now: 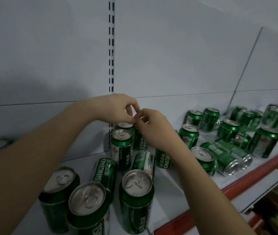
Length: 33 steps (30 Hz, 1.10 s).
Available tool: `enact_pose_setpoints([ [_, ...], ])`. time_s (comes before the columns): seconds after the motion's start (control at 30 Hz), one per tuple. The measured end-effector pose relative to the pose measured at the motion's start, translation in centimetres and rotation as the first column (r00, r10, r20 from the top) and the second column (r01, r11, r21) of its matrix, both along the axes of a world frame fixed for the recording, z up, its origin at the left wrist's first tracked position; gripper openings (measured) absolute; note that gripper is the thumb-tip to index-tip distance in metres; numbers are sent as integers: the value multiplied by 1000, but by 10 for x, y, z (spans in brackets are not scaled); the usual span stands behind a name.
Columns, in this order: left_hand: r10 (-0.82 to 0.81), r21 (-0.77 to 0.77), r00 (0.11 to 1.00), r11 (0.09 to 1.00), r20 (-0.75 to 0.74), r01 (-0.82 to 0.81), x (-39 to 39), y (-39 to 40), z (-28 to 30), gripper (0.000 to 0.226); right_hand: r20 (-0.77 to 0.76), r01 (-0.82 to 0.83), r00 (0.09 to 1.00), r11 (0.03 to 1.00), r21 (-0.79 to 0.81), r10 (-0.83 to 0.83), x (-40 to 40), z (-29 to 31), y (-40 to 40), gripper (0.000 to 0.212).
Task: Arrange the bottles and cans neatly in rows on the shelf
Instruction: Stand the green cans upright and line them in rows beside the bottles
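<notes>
While my two hands are meeting above the back of the white shelf (172, 180), I am curling the fingers of my left hand (117, 107) and pinching thumb against fingertips right over the rearmost upright can (124, 126); whether I am actually holding anything in that pinch, I cannot tell. My right hand (151, 122) is reaching in from the other side, its fingers bent around the top of the can beside the rearmost one (140, 141), whose rim is mostly hiding under my knuckles, so I cannot tell how firmly I am gripping it. The fingertips of both hands are touching or nearly touching each other.

Just in front of those two, a third upright can (121, 146) is standing against the slotted upright post (111, 48) of the back panel. Nearer to me, three more upright cans are crowding the left front: one at far left (59, 197), one closest to me (88, 207) and one in the middle front (136, 199). Between them and the back group, two green cans are lying on their sides, one with its brand lettering showing (104, 172) and one leaning beside it (145, 161).

Off to my right, the rest of the cans are sitting in a jumble (246, 128), some upright, some toppled with their bottoms facing me (226, 156). The shelf's red front edge (253, 172) is running diagonally along the lower right.
</notes>
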<state>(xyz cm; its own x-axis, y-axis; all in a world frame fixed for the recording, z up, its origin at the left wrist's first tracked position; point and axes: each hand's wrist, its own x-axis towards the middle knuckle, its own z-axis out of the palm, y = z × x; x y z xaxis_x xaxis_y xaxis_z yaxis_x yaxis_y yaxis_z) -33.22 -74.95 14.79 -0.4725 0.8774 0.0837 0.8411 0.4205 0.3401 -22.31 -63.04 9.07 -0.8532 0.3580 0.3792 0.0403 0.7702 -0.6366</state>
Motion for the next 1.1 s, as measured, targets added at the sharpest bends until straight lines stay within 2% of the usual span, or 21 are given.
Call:
enact_pose_setpoints([
  [0.2,-3,164,996,986,-92,18,26,27,12,8,-43,56,997,998,-35,-58,42,30,34,22],
  [0.33,50,259,986,966,-160,-6,41,61,15,5,-118,82,989,995,-62,-89,69,50,90,29],
  [0.4,70,256,976,967,-207,-16,44,86,13,5,-118,69,990,995,-75,-78,74,52,126,29],
  [0.5,102,160,972,985,-213,-68,39,124,4,5,-6,38,999,994,-98,-39,68,41,180,25],
  [0.57,119,28,975,993,-189,-116,33,147,-6,8,71,-8,997,989,-146,19,59,30,212,22],
  [0.63,138,-114,976,981,-168,-158,25,164,-17,16,134,-52,988,976,-210,81,49,17,239,20],
  [0.73,191,-216,978,955,-85,-205,12,182,-29,27,225,-123,955,950,-287,192,26,-2,266,15],
  [0.8,232,-277,972,931,-48,-236,7,193,-34,36,313,-156,915,939,-308,255,7,-15,275,11],
  [0.97,260,-524,962,810,-83,-264,-2,215,-51,60,474,-181,781,873,-453,408,-30,-35,279,33],
  [1.1,242,-587,962,764,-123,-267,-10,223,-60,67,535,-221,677,833,-508,506,-43,-47,274,28],
])
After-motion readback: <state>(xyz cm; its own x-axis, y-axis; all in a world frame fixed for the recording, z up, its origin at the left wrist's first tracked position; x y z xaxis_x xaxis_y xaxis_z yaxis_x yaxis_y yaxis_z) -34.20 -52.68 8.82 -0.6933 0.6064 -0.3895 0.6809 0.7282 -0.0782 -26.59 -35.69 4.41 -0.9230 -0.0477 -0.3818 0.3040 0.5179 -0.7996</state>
